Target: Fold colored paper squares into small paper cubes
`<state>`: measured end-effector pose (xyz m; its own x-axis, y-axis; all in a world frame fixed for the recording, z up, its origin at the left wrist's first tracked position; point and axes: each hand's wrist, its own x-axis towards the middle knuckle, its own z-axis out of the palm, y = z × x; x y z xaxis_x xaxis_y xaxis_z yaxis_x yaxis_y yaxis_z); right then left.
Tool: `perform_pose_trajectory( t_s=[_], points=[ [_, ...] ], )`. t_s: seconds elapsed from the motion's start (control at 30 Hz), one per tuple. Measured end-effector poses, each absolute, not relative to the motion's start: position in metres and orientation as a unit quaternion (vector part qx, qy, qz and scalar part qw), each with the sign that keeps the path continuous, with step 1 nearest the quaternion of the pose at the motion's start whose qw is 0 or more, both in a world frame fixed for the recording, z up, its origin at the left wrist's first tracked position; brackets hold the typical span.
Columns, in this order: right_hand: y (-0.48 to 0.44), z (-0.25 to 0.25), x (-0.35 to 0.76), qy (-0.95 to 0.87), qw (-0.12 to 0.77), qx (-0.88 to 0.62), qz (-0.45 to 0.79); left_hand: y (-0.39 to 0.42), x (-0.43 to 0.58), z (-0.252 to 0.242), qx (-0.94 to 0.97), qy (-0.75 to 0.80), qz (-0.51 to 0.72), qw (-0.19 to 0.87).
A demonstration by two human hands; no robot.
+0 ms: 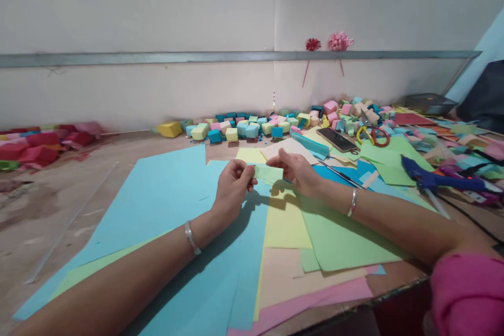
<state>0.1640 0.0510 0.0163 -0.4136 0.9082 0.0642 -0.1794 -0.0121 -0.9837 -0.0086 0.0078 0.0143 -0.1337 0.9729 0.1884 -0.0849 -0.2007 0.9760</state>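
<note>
My left hand (233, 186) and my right hand (298, 169) pinch the two ends of a small pale green paper piece (268, 173) held just above the table. Both hands are closed on it, fingers curled. A bangle sits on each wrist. Under the hands lie large coloured paper sheets: light blue (165, 199), yellow (284, 223), green (338, 236), peach (287, 273) and pink (334, 294).
Several small coloured paper cubes (252, 127) lie in a row by the back wall. A phone (337, 139), scissors (372, 135) and a blue glue gun (437, 179) sit at the right among paper scraps. Red and pink folded shapes (39, 146) are at far left. Two paper flowers (328, 43) hang on the wall rail.
</note>
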Motion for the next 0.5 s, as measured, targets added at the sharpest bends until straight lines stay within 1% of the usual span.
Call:
perform_pose_trajectory(
  t_s=[0.07, 0.2, 0.33, 0.4, 0.43, 0.5],
  points=[
    [0.055, 0.014, 0.164, -0.551, 0.461, -0.301, 0.627, 0.007, -0.007, 0.014, 0.443, 0.451, 0.623, 0.461],
    [0.048, 0.013, 0.161, -0.597, 0.460, -0.274, 0.597, 0.001, -0.002, 0.013, 0.404, 0.420, 0.615, 0.531],
    [0.037, 0.017, 0.159, -0.636, 0.480, -0.314, 0.517, -0.002, -0.001, 0.011, 0.434, 0.418, 0.592, 0.535],
    [0.037, 0.017, 0.159, -0.651, 0.492, -0.351, 0.459, 0.000, -0.004, 0.011, 0.492, 0.445, 0.564, 0.493],
    [0.037, 0.016, 0.159, -0.661, 0.502, -0.356, 0.430, 0.002, -0.005, 0.011, 0.530, 0.464, 0.547, 0.453],
    [0.039, 0.014, 0.160, -0.691, 0.515, -0.334, 0.381, 0.005, -0.009, 0.011, 0.612, 0.496, 0.516, 0.336]
  ],
)
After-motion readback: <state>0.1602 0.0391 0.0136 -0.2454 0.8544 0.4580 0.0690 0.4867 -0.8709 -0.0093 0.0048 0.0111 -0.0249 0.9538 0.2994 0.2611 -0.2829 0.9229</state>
